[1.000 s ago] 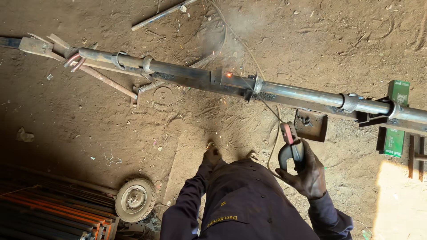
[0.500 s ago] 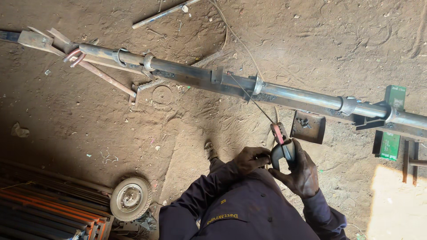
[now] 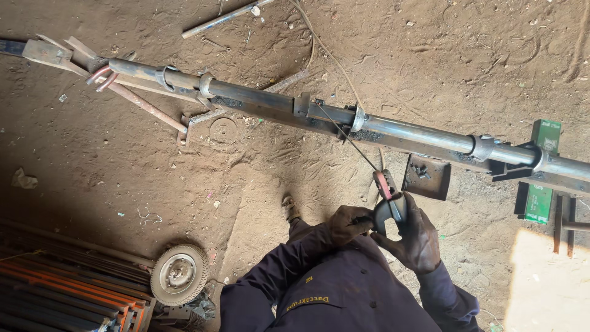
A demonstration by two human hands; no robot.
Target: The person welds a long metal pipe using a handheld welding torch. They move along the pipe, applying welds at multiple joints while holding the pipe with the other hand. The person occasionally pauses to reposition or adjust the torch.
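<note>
The ground here is bare packed dirt (image 3: 110, 160), brown and scuffed, with a patch of hard sunlight at the lower right and deep shade on the left. A long steel pipe assembly (image 3: 405, 132) runs across it, grey and smooth, ringed with collars and welded onto flat dark bar beneath. A stack of orange-painted steel bars (image 3: 61, 289) lies in the shaded corner, and just beside it a small rubber-tyred wheel (image 3: 179, 274) rests flat. A square dark metal plate (image 3: 426, 177) sits in the dirt below the pipe, and a green rectangular piece (image 3: 542, 178) stands near the pipe's right end. A loose thin rod (image 3: 221, 18) lies up top, well apart.

The person, in a dark blue work jacket (image 3: 344, 295), has both hands drawn together in front of the chest. The right hand (image 3: 418, 237) is curled firmly around the handle of a welding electrode holder (image 3: 388, 203), its clamp reddish. The left hand (image 3: 347, 222) closes on the holder's near side, fingers bent against it. A thin electrode (image 3: 347, 138) slants from the clamp up to the pipe, its tip touching near a collar.
</note>
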